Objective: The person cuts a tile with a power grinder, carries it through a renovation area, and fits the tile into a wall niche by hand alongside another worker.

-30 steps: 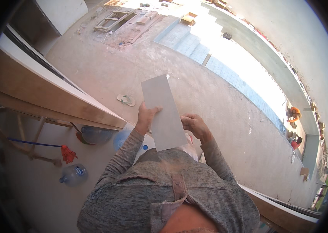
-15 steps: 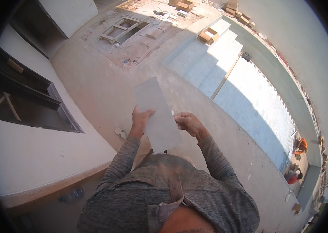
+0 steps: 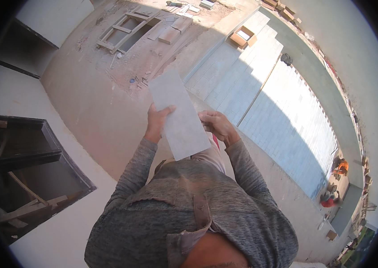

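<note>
A flat, light grey rectangular tile is held tilted in front of my body, its long side running from upper left to lower right. My left hand is closed on its left edge, the thumb lying over the upper face and the other fingers hidden beneath. By the right edge, my right hand has its fingers curled in a pinch close against the tile. Whatever those fingertips hold, if anything, is too small to make out.
A sunken area with pale blue tiling lies to the right, with an open cardboard box on its steps. A wooden frame lies among debris ahead. Dark window openings are at left. Two people crouch far right.
The view has shifted forward along the walkway, and more of the left window shows. The tile stays in my left hand; my right hand remains pinched beside its edge.
</note>
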Action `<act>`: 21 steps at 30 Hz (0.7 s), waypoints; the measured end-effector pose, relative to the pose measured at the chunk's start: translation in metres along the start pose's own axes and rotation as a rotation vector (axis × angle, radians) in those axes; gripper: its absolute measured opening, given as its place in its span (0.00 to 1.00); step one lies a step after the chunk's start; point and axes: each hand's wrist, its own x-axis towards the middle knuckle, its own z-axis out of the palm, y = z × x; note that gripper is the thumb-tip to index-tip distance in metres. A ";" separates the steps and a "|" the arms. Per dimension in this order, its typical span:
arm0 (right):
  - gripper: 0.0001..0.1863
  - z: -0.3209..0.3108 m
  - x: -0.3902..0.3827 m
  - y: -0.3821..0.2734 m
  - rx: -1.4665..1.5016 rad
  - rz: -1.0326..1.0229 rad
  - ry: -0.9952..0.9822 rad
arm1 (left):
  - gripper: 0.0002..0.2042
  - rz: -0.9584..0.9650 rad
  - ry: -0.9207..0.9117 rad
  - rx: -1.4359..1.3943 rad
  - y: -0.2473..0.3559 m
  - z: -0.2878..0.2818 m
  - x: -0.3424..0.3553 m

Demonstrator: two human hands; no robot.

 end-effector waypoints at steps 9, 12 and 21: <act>0.11 -0.064 0.239 -0.163 0.030 0.022 -0.096 | 0.20 -0.017 0.074 0.038 0.043 0.045 0.275; 0.11 -0.073 0.302 -0.225 0.016 0.050 -0.091 | 0.18 -0.061 0.066 -0.007 0.076 0.064 0.352; 0.11 -0.109 0.533 -0.392 -0.126 0.086 -0.113 | 0.19 0.002 0.161 -0.007 0.110 0.078 0.614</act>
